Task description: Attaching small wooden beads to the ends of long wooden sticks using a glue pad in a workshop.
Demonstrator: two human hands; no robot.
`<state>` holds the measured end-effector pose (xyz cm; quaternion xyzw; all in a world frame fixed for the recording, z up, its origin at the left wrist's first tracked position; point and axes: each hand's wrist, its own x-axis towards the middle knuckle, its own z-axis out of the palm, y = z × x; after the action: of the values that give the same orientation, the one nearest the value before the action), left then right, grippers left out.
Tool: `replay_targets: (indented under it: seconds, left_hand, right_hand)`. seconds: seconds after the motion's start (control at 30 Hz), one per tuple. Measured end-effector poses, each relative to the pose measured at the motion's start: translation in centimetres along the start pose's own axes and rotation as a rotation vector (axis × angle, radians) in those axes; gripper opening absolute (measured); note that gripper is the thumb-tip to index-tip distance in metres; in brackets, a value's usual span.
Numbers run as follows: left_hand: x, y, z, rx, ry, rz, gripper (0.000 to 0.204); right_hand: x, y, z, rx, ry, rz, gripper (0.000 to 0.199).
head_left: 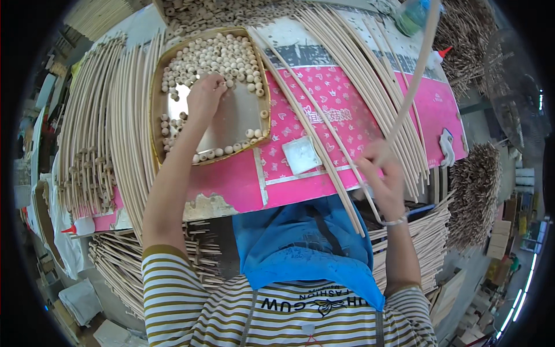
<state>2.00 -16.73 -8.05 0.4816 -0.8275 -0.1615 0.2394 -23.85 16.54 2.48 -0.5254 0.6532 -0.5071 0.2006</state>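
Striped sleeves and a blue cloth sit lowest in view. Farther up, the left hand [205,95] reaches into a gold-rimmed tray [155,95], fingers pinched over pale round wooden beads [222,55]. Over the pink table [341,110], the right hand [383,173] grips a thin pale cane rod [413,87] that rises upward.

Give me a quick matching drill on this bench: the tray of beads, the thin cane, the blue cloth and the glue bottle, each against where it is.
Things:
1. tray of wooden beads
2. thin cane
3. blue cloth
4. glue bottle

Places:
A. at the table's near left corner
B. held up by the right hand
C. under the left hand
D. on the person's lap

Pairs: 1-C, 2-B, 3-D, 4-A
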Motion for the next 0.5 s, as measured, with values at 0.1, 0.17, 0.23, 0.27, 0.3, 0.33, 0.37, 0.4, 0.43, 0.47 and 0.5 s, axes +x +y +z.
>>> replay_targets:
  seconds: [0.1,0.17,0.23,0.27,0.3,0.33,0.37,0.4,0.43,0.47,0.5]
  left_hand:
    - [-1.8,3.5,-2.7,-0.347,-0.014,-0.017,0.021]
    - [-5.0,8.5,-4.7,-0.53,-0.001,-0.032,0.022]
    - [-9.9,12.2,-5.7,-0.634,-0.081,-0.061,0.022]
    - [-12.3,12.9,-5.2,-0.745,-0.102,-0.043,0.022]
    - [-14.4,13.1,-3.9,-0.86,-0.123,-0.024,0.022]
    - [-15.9,13.5,-2.8,-0.916,-0.176,-0.087,0.022]
    - [-17.3,13.7,-1.9,-0.97,-0.229,-0.154,0.022]
    - [-18.5,13.8,-0.7,-0.966,-0.221,-0.184,0.022]
    - [-19.1,14.2,0.2,-0.967,-0.22,-0.208,0.021]
    - [-19.4,14.4,0.7,-0.958,-0.195,-0.156,0.022]
    - [-19.4,14.8,1.1,-0.962,-0.198,-0.155,0.022]
  right_hand:
    - [2.8,-1.3,2.6,-0.102,-0.105,-0.001,0.015]
    - [3.8,-1.1,3.8,-0.034,-0.124,0.049,0.018]
    - [4.8,-0.6,4.7,-0.146,-0.165,-0.033,0.019]
    - [5.0,0.2,5.5,-0.115,-0.18,-0.026,0.02]
    - [5.1,1.2,6.2,-0.117,-0.188,-0.027,0.02]
    - [4.9,2.2,6.7,-0.11,-0.185,-0.015,0.019]
    - [4.8,2.7,7.1,-0.101,-0.186,-0.003,0.019]
    - [4.8,2.7,7.5,-0.097,-0.198,-0.002,0.019]
    - [4.8,2.6,7.7,-0.112,-0.2,-0.013,0.019]
    - [4.8,2.6,7.8,-0.127,-0.202,-0.023,0.019]
    - [4.8,2.8,8.0,-0.131,-0.201,-0.021,0.019]
